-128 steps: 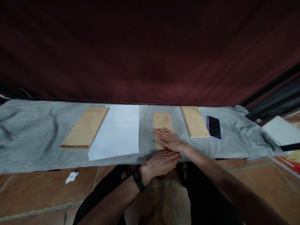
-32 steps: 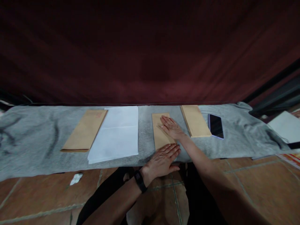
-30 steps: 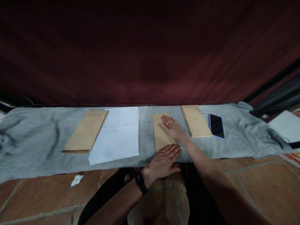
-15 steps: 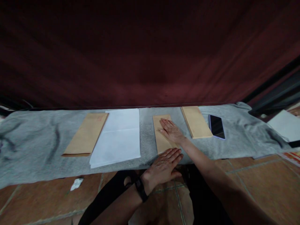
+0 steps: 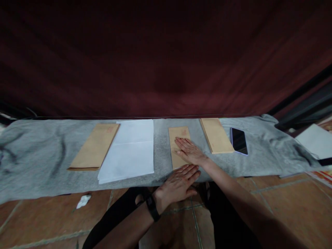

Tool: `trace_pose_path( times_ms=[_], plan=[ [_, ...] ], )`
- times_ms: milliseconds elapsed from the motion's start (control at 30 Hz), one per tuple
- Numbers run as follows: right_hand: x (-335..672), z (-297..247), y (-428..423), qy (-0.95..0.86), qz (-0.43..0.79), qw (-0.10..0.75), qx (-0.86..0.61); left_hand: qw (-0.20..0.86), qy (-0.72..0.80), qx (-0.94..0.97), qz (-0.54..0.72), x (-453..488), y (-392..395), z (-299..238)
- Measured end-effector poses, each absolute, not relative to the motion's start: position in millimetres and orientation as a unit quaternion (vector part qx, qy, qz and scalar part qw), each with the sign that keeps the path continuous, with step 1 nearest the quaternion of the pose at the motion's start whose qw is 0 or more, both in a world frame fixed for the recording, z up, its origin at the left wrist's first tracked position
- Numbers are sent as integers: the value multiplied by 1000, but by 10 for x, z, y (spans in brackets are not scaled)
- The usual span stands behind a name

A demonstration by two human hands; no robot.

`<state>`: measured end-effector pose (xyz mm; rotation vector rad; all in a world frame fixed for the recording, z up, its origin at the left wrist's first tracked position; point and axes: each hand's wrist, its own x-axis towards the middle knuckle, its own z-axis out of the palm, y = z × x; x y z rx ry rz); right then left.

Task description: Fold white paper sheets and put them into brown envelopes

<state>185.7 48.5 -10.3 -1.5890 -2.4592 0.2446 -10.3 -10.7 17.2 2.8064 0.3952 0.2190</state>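
A brown paper envelope (image 5: 178, 131) with faint red print lies lengthwise in front of me on the grey cloth. Across its middle rests my right hand (image 5: 190, 151), palm down and fingers stretched out flat. My left hand (image 5: 178, 185), wearing a dark wristband, lies flat over the envelope's near end, fingers extended and thumb apart; it hides that end. To the right is a stack of brown envelopes (image 5: 218, 136). On the left are white paper sheets (image 5: 129, 152) with a crease across them, and beside them another pile of brown envelopes (image 5: 95, 147).
A phone (image 5: 239, 140) with a purple edge lies right of the envelope stack. Grey cloth (image 5: 41, 152) covers the long narrow surface, backed by a dark red drape (image 5: 166, 79). A crumpled white tissue (image 5: 83, 201) is on the tiled floor (image 5: 46, 218). My knees are below the near edge.
My right hand has slid slightly toward me along the envelope, uncovering the red print near its far end. The left hand stays nearly in place.
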Motion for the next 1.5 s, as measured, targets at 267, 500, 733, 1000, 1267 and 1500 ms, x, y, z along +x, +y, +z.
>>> trace_pose_path(
  times_ms=[267, 500, 733, 1000, 1267, 1500],
  plan=[
    [1842, -82, 327, -847, 104, 99, -512, 157, 113, 978, 80, -123, -51, 229],
    [1837, -36, 197, -856, 109, 105, -494, 164, 105, 977, 91, -122, -35, 283],
    [1844, -61, 114, -864, 126, 93, -479, 119, 146, 971, 149, -113, 81, 395],
    [1784, -84, 18, -850, 147, 101, -496, 107, 270, 948, 128, -98, 533, 70],
    [1838, 111, -135, -861, 238, 69, -444, 125, 248, 956, 91, -39, 628, 80],
    [1905, 118, -301, -866, 294, 91, -393, 113, 231, 963, 83, -15, 577, 62]
  ],
)
